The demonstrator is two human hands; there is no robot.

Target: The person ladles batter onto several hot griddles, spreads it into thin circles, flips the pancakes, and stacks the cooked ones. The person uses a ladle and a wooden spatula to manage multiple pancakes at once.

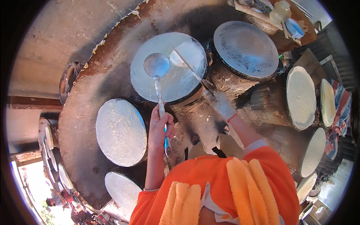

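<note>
My left hand point(161, 126), bare, is closed around the handle of a metal ladle point(156, 65). The ladle's round bowl is over a round griddle point(146, 84) coated with thin pale batter. A whiter patch of batter point(188, 54) lies on the griddle's upper right part. My right hand point(212, 94), in a greyish knit glove, grips a long thin blade-like tool point(184, 59), whose tip reaches over that patch. To the right of this griddle is another round griddle point(246, 49) with a grey, darkly speckled surface.
Pale round flatbreads lie on griddles at left point(121, 132), lower left point(123, 189) and right point(301, 98). A stack of flatbreads point(328, 103) is beside a striped cloth point(339, 105). A blue cup point(294, 28) and a jar point(279, 11) stand upper right. People point(57, 199) are far off, lower left.
</note>
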